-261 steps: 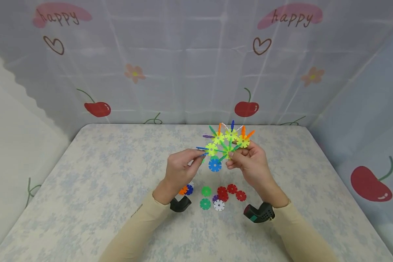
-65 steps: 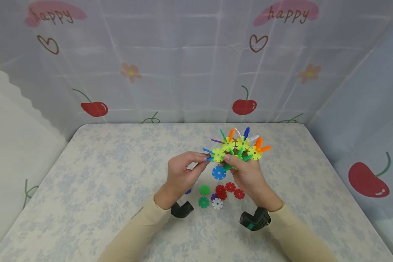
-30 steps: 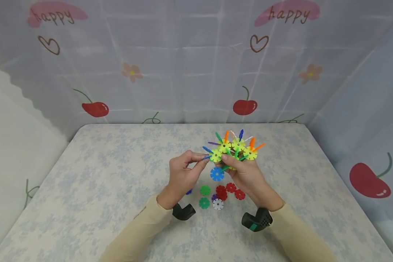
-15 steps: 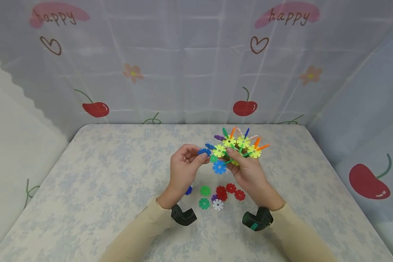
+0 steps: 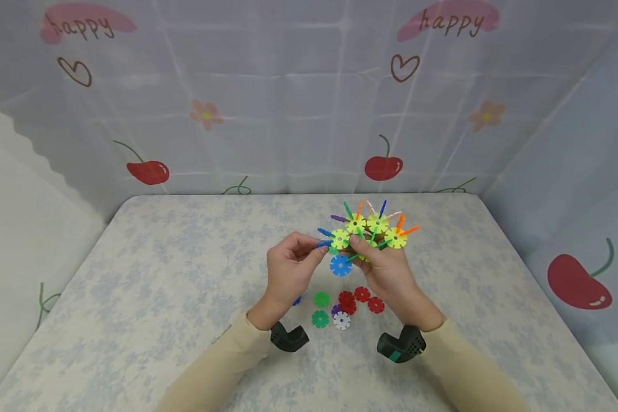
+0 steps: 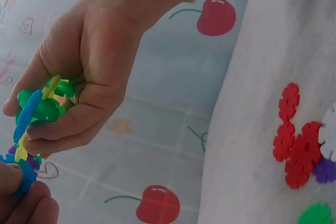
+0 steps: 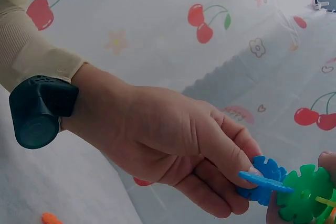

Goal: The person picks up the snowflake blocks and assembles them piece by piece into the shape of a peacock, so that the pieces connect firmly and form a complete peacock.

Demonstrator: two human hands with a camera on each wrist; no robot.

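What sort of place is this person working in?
Probably a small curtained-off tabletop booth, perhaps set up for recording handwork. Cherry-print hangings enclose the back and sides of a pale patterned table, and black devices are worn at both wrists.

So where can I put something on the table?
The table is bare between the left hand and left edge, and between the right hand and right edge. It's crowded between the wrists: red discs, green discs, a white disc.
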